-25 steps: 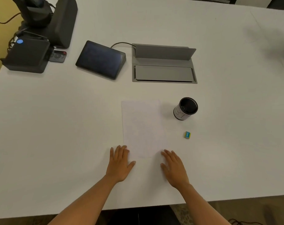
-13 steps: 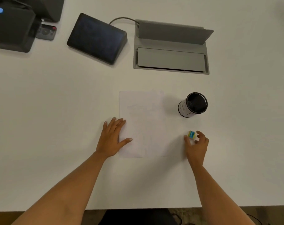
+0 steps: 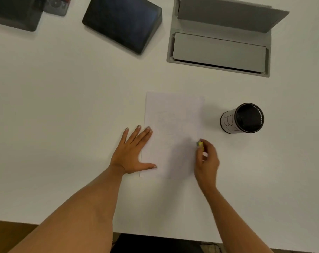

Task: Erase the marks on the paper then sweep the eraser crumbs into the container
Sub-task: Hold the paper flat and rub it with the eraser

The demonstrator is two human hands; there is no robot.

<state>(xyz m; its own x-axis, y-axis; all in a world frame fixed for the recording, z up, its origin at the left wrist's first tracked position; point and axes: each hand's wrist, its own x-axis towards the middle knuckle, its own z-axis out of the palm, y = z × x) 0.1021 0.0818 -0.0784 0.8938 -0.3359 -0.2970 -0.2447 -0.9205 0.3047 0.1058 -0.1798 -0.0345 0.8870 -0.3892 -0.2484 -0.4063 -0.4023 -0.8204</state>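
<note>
A white sheet of paper (image 3: pixel 173 125) with faint pencil marks lies on the white table (image 3: pixel 63 125). My left hand (image 3: pixel 133 154) rests flat on its left edge, fingers spread, thumb on the sheet. My right hand (image 3: pixel 207 161) pinches a small yellow and blue eraser (image 3: pixel 200 144) at the paper's right edge; most of the eraser is hidden by the fingers. A black mesh cup (image 3: pixel 243 118) with a white label stands upright to the right of the paper, apart from both hands.
At the back stand a dark angled tablet (image 3: pixel 124 22) and a grey open hatch box (image 3: pixel 220 42) set in the table. A black device (image 3: pixel 14 13) and a small remote (image 3: pixel 57 5) sit at the back left. The table's near edge runs below my forearms.
My right hand went right to the eraser, picked it up and brought it to the paper's right edge. My left hand slid onto the sheet's left edge. The view has moved closer.
</note>
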